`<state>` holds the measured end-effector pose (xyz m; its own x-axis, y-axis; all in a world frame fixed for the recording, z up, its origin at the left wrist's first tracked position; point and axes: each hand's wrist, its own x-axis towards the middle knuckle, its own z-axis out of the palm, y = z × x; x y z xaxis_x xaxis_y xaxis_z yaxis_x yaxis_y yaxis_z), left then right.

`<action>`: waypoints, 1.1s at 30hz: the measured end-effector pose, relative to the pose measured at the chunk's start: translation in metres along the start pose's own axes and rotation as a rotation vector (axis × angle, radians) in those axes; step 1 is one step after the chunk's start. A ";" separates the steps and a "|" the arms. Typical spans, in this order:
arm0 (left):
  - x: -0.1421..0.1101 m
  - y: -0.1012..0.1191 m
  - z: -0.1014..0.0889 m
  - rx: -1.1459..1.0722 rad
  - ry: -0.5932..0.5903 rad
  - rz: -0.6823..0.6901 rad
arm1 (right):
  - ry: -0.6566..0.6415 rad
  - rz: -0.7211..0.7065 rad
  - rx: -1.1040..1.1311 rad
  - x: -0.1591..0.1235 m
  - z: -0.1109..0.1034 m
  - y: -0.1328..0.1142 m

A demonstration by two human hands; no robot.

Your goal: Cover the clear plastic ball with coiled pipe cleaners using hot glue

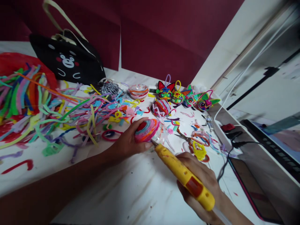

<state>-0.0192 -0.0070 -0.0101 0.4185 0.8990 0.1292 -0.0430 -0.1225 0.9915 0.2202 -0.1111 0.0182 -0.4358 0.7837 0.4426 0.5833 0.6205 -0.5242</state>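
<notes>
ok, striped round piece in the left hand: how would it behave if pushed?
The striped round piece probably rolls or rocks: its side is curved. Likely light: the bare part looks like clear plastic. Fuzzy-looking strips may resist slipping.

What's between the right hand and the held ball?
The glue gun: in the head view it spans from the right hand to the ball, nozzle at the ball's lower edge; contact unclear.

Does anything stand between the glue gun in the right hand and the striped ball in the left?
Nothing visible does. The yellow glue gun in the right hand points its tip at the near edge of the striped ball; the left hand has its thumb close beside that tip.
</notes>
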 end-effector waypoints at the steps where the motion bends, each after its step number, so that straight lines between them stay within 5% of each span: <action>1: 0.000 -0.001 0.000 0.005 -0.002 0.008 | 0.001 -0.003 -0.004 0.000 0.000 0.001; 33: 0.000 0.004 0.002 -0.009 0.052 -0.017 | 0.081 -0.032 -0.193 -0.006 0.000 0.000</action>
<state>-0.0175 -0.0087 -0.0057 0.3719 0.9214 0.1125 -0.0444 -0.1034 0.9936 0.2231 -0.1152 0.0156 -0.4042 0.7536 0.5184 0.6939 0.6219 -0.3630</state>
